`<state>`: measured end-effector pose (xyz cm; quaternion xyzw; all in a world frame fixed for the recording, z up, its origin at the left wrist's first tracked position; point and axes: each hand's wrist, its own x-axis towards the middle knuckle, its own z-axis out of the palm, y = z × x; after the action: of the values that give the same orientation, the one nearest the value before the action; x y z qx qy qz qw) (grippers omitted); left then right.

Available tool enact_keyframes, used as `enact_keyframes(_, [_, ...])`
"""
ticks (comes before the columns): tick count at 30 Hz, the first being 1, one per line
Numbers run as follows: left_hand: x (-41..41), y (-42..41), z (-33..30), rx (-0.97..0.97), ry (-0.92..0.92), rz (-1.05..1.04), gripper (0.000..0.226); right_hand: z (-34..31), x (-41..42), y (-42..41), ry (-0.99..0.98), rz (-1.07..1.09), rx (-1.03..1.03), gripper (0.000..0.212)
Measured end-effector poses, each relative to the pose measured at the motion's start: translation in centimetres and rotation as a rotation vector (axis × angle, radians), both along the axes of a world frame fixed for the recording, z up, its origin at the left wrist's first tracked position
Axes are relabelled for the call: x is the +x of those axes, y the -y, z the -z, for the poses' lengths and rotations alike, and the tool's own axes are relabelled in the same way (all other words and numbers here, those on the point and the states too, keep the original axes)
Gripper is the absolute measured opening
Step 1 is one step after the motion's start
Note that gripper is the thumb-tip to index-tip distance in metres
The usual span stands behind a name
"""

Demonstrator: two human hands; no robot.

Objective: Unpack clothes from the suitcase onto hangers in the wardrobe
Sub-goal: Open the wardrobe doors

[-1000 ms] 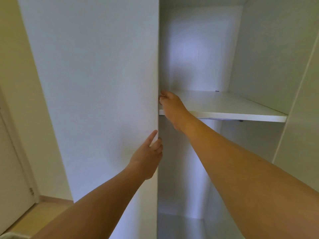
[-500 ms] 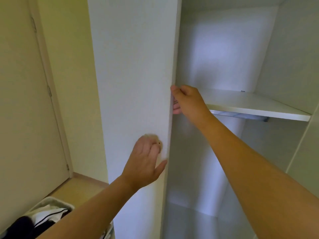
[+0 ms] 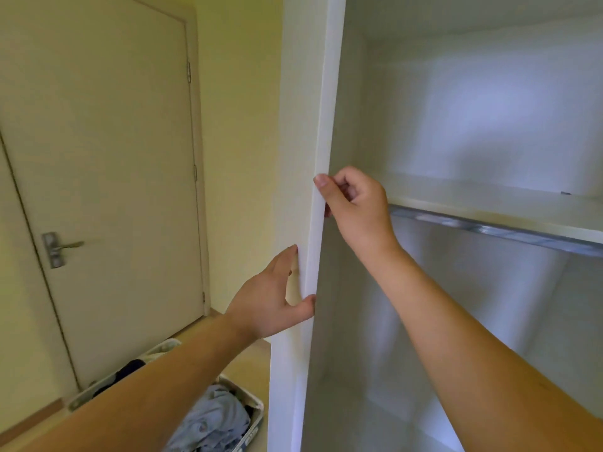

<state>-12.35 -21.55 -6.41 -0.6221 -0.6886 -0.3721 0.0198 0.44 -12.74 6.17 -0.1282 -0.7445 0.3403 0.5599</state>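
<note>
A: What is nearest?

B: Two bare forearms reaching up. Low between them sits the open suitcase (image 3: 228, 415) on the floor, with crumpled pale blue and dark clothes (image 3: 212, 419) inside (only part of it shows past the left arm).

A: And the hands?

B: Both are on the white wardrobe door (image 3: 321, 158), seen nearly edge-on. The left hand (image 3: 272, 301) holds it lower down, fingers spread along the outer face, thumb hooked on the front edge. The right hand (image 3: 354, 203) grips the edge higher up, thumb on the front, fingers curled behind it.

A: Inside the wardrobe (image 3: 473, 125)?

B: A white shelf (image 3: 509, 210) runs across at about the height of the right hand, and a metal hanging rail (image 3: 509, 233) sits just beneath it.

A: Farther off?

B: On the left, a closed cream room door (image 3: 107, 158) with a metal lever handle (image 3: 57, 247).
</note>
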Motion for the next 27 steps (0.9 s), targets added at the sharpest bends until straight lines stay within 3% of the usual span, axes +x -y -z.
enact_keyframes(3, [-0.9,0.9,0.3,-0.003,0.057,0.049,0.082,0.5,-1.9,0.7,-0.037,-0.119,-0.025,0.039])
enact_keyframes(7, [-2.6,3.0,-0.1,-0.018,0.135,0.118,0.065,0.9,-4.8,1.9,-0.025,-0.166,-0.015,0.022])
enact_keyframes(11, [-4.0,5.0,-0.8,0.02,0.09,0.125,0.035,0.9,-7.4,2.5,0.033,-0.196,-0.013,0.069])
enact_keyframes(14, [-6.0,6.7,0.0,0.061,-0.01,0.002,0.016,0.9,-9.9,3.7,0.056,-0.225,-0.009,0.081])
enact_keyframes(21, [-11.6,9.2,0.8,0.056,0.033,-0.168,0.029,1.2,-15.8,5.8,0.064,-0.112,0.069,0.09])
enact_keyframes(27, [-17.2,11.0,0.4,0.012,0.105,-0.314,0.024,1.4,-22.3,7.6,0.116,0.004,0.13,0.093])
